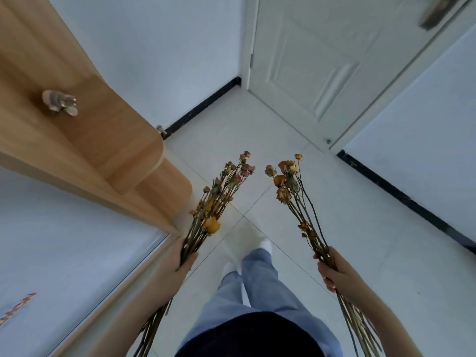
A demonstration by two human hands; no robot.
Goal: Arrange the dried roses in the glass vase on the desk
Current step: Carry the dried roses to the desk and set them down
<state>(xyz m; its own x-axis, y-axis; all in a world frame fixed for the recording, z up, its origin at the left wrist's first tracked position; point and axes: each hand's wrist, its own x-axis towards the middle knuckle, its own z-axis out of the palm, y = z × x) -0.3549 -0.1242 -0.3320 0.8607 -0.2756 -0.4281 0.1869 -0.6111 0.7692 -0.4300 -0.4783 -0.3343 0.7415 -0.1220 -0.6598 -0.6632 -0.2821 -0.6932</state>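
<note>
My left hand [181,256] grips a bunch of dried roses [221,191] by the stems, with yellow, pink and brown heads pointing forward and up. In my right hand [328,270] I hold a second bunch of dried roses [287,181], mostly orange and tan heads. Both bunches have long stems that trail back past my wrists. Neither a glass vase nor a desk is in view.
A wooden shelf unit [108,140] with rounded corners juts out at the left, a small figurine [59,103] on it. A white door [322,60] stands shut ahead. I stand on pale floor tiles [296,228], my legs below, white walls with black skirting on both sides.
</note>
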